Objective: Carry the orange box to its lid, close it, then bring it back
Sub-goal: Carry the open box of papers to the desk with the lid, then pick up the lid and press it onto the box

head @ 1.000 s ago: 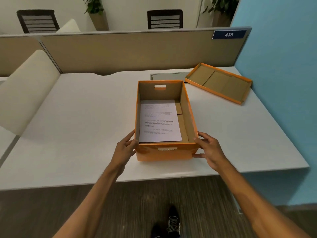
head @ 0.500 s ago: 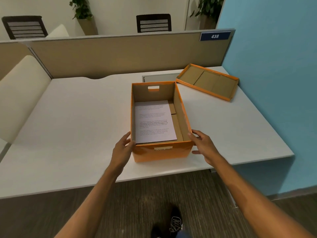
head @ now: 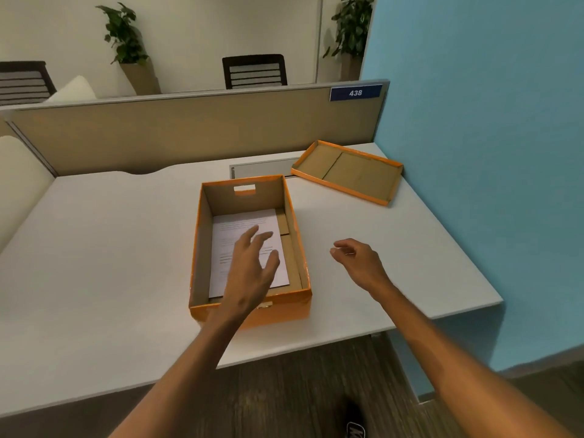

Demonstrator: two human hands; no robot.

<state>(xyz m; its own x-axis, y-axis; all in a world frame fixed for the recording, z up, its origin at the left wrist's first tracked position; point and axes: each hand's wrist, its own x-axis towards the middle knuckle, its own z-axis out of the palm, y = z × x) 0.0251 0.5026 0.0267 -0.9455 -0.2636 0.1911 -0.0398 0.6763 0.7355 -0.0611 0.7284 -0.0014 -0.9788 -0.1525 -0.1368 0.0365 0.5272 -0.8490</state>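
The open orange box [head: 294, 308] stands on the white desk [head: 104, 254] near its front edge, with white printed sheets [head: 227, 229] lying flat inside. Its orange lid [head: 346, 172] lies upside down at the desk's far right corner, against the blue wall. My left hand [head: 251, 273] hovers over the box's opening with fingers spread, holding nothing. My right hand [head: 360, 263] floats above the desk to the right of the box, fingers loosely curled and empty. Neither hand touches the box.
A beige partition [head: 189, 134] with a blue "438" sign [head: 355, 93] runs along the back of the desk. A blue wall [head: 489, 153] bounds the right side. A grey cable flap [head: 262, 167] sits behind the box. Chairs and potted plants stand beyond the partition.
Both hands have let go of the box's front corners. The left one rose over the opening, the right one moved out to the right. The box stays on the desk.
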